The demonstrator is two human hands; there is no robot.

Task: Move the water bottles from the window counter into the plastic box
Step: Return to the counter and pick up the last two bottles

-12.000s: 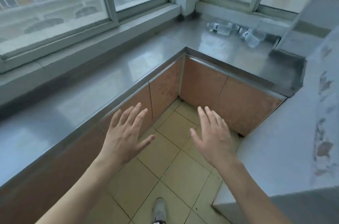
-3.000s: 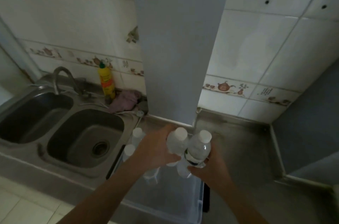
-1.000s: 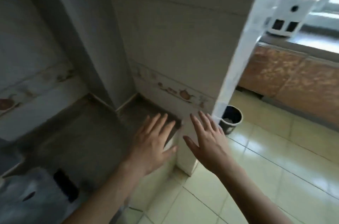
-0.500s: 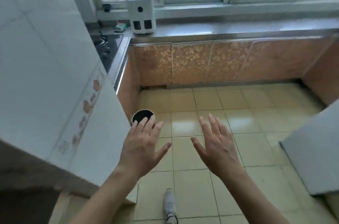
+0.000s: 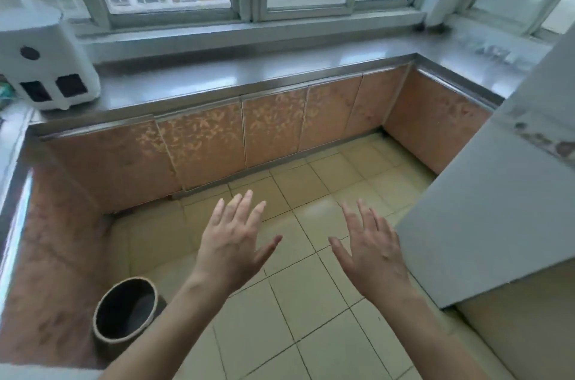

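Both my hands hover over the tiled floor with fingers spread and nothing in them: my left hand (image 5: 235, 242) at centre, my right hand (image 5: 371, 247) just right of it. The steel window counter (image 5: 249, 71) runs along under the windows and turns a corner at the far right. There, blurred clear water bottles (image 5: 490, 49) lie on the counter, far from both hands. The plastic box is out of view.
A white appliance (image 5: 43, 65) stands on the counter at the far left. A dark round bin (image 5: 126, 311) sits on the floor at lower left. A grey-white wall block (image 5: 497, 208) juts in from the right. Orange cabinet doors (image 5: 273, 127) line the counter front.
The view has swung from the sink and box, past the wall, to the window counter. My hands let go of the bottles earlier and are now empty and spread.
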